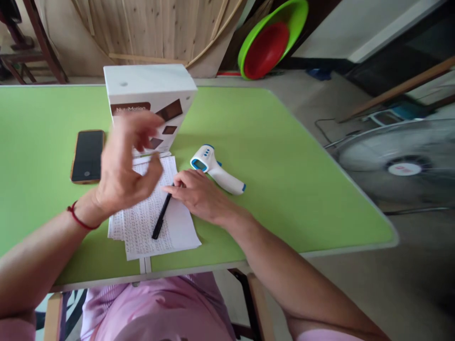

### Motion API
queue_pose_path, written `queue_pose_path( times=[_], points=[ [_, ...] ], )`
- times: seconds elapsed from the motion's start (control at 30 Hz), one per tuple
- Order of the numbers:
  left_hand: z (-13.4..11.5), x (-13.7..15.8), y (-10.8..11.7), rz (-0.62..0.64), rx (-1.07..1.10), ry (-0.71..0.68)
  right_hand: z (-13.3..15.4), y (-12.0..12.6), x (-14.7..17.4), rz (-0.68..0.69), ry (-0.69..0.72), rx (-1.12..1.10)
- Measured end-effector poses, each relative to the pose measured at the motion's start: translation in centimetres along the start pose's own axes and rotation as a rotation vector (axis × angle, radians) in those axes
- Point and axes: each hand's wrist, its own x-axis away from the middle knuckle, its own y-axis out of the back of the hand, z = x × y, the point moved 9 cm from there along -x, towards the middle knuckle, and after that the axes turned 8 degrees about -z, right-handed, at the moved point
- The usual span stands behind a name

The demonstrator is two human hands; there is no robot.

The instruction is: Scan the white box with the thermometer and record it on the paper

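The left hand (122, 166) is hanging, grip spread and empty, the right hand (201, 194) is touching, perhaps pinching (I cannot tell), the one-o'clock end of the pen (161, 220) lying on papers (183, 232), and writing is seemingly filling all but their three-o'clock side.

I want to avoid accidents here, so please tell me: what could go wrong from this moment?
The loose sheets might shift or flutter if the fan beside the table blows their way.
The raised left hand looks near the white box and could bump it.
The thermometer lies close by the right hand, so a sideways move might nudge it.
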Motion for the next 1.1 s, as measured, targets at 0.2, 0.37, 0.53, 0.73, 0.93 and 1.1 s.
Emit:
queue_pose_path(
  times=[0.2, 0.37, 0.53, 0.73, 0.93, 1.1],
  points=[
    [-8.0, 6.9, -7.2, 0.551, -0.407, -0.452, -0.6, 1.5, 0.1, -0.021, 0.001, -0.025],
    [-8.2, 9.7, -8.2, 0.623, -0.629, -0.464, -5.3, 4.4, 1.5, -0.399, -0.472, -0.222],
    [-4.1, 10.3, -8.9, 0.588, -0.758, -0.284, -5.1, 1.8, 2.0, -0.498, -0.764, -0.828],
    [-2.0, 11.6, -10.1, 0.650, -0.748, -0.128, -4.1, 0.2, 1.7, -0.443, -0.831, -0.807],
    [-2.4, 11.3, -9.8, 0.846, -0.977, -0.207, -3.4, 0.9, 0.9, -0.519, -0.565, -0.618],
    [-2.2, 11.4, -10.0, 0.849, -1.024, -0.262, -2.9, 0.8, 0.5, -0.496, -0.496, -0.562]
  ],
)
